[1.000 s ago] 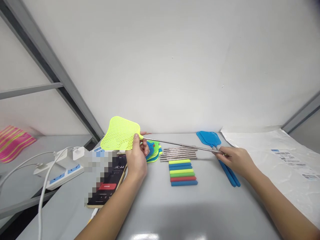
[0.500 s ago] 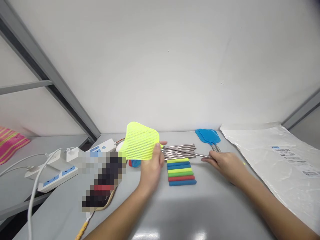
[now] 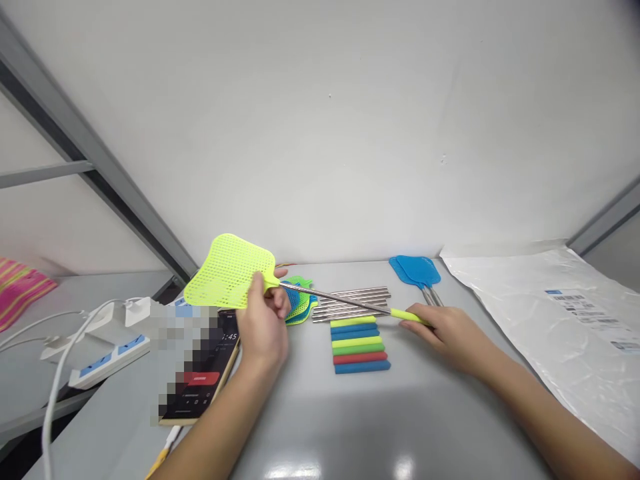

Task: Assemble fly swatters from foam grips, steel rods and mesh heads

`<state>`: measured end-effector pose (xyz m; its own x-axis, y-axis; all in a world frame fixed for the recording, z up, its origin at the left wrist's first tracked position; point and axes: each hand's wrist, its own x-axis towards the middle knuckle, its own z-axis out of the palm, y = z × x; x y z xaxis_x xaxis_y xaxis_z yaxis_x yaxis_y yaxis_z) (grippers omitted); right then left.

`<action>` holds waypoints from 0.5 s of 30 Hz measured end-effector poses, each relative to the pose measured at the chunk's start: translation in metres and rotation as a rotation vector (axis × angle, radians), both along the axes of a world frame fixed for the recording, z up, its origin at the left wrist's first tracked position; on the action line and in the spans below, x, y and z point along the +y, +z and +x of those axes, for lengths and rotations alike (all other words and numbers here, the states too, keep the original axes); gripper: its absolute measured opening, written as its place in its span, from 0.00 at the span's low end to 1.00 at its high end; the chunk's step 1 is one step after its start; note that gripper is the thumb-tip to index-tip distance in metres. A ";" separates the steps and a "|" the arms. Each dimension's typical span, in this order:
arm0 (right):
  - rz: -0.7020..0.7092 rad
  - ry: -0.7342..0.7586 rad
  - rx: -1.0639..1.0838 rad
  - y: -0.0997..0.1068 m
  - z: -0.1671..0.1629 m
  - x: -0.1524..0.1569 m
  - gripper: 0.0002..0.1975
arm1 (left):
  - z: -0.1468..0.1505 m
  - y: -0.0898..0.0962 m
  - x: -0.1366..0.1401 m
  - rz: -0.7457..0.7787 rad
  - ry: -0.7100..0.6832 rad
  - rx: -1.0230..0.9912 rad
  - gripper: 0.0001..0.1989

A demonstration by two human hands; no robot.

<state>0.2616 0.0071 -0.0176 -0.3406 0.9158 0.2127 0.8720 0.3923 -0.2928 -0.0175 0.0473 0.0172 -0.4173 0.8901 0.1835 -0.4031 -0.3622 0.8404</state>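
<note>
A yellow fly swatter [image 3: 235,270] is held up between my two hands, its steel rod slanting down to the right. My left hand [image 3: 265,317] pinches it at the neck, just below the perforated head. Around its yellow handle [image 3: 407,315] at the other end, my right hand [image 3: 443,330] is closed. Under the rod lie several bare metal rods [image 3: 345,308] side by side. In front of them is a row of coloured handle sleeves [image 3: 357,344], yellow, blue, green and red. Blue and green swatter heads [image 3: 300,303] lie partly hidden behind my left hand.
Blue fly swatters [image 3: 417,270] lie by the wall, beyond my right hand. A white plastic mailer [image 3: 540,327] covers the table's right side. On the left are a phone [image 3: 200,380], partly blurred out, and white power strips [image 3: 113,360] with cables.
My left hand has moved left with the swatter's head, uncovering more swatter heads behind. The swatter has slid left through my right hand, which now grips its yellow handle instead of the rod.
</note>
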 end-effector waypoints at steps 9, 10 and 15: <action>0.116 0.123 -0.047 -0.010 -0.016 -0.015 0.18 | -0.015 -0.002 0.017 0.009 0.118 -0.027 0.11; 0.129 0.135 -0.045 -0.012 -0.017 -0.016 0.17 | -0.015 -0.002 0.017 0.009 0.117 -0.015 0.11; 0.146 0.134 0.020 -0.019 -0.017 -0.016 0.14 | -0.011 -0.001 0.012 -0.031 0.113 0.019 0.15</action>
<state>0.2447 -0.0085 -0.0365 -0.4514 0.8218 0.3478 0.8038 0.5437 -0.2415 -0.0285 0.0592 0.0163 -0.5116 0.8432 0.1651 -0.3455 -0.3778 0.8590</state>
